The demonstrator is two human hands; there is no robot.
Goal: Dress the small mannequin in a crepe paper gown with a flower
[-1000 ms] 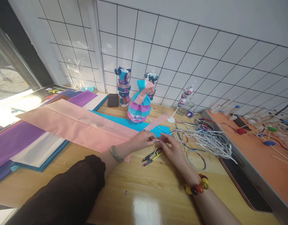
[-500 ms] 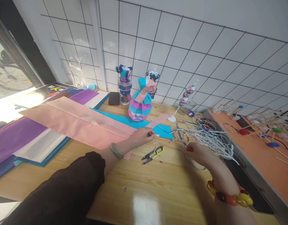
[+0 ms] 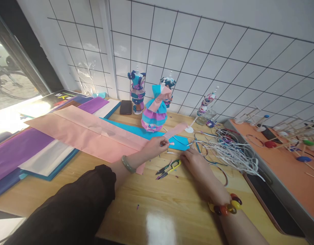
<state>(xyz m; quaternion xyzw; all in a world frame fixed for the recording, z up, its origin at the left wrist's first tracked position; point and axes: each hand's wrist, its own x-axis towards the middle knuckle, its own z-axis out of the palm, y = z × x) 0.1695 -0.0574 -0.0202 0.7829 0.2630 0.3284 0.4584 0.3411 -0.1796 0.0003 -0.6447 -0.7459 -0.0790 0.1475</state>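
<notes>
From where I stand, the left hand [image 3: 157,146], below a dark sleeve [image 3: 67,207] and a green bangle [image 3: 128,164], has its fingers pinched shut on a small pale strip [image 3: 171,144]. The strip's tip pokes out to the right, just above the table [image 3: 151,197]. The right hand [image 3: 196,162], with a bracelet of red, yellow and dark beads [image 3: 227,208] at the wrist, is low over the wood, fingers bent downward; I can't tell whether they grip anything.

Between the hands and a little nearer the person lies a pair of yellow-handled snips [image 3: 168,169], with small scraps around it. Just beyond the left hand, a band of pink material [image 3: 177,130] slants over a blue sheet [image 3: 123,126]. A broad pink sheet [image 3: 90,131] runs under the left forearm, partly covering purple and white sheets.

Farther back, a miniature dress [image 3: 154,117] in blue, pink and lilac tiers stands upright; behind it, to the left, is a slimmer dressed figure [image 3: 137,93] beside a dark phone [image 3: 126,107]. A tangle of white cords [image 3: 230,153] spreads beyond the right hand, near a glass jar [image 3: 206,117].
</notes>
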